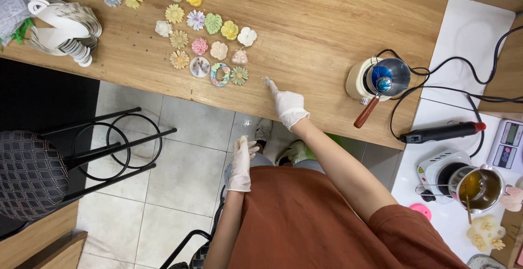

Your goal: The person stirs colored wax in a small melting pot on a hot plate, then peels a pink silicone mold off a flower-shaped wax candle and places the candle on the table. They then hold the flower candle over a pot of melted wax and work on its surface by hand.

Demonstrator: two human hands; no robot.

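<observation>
Left hand point(239, 165) curled round pale lump; right hand point(287, 107) fingertip on wooden table point(327, 35)

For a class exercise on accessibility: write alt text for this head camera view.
A person's gloved right hand presses a fingertip on a wooden table near pastel flower-shaped pieces; the gloved left hand hangs below the edge. A small pot and cables lie to the right.
</observation>
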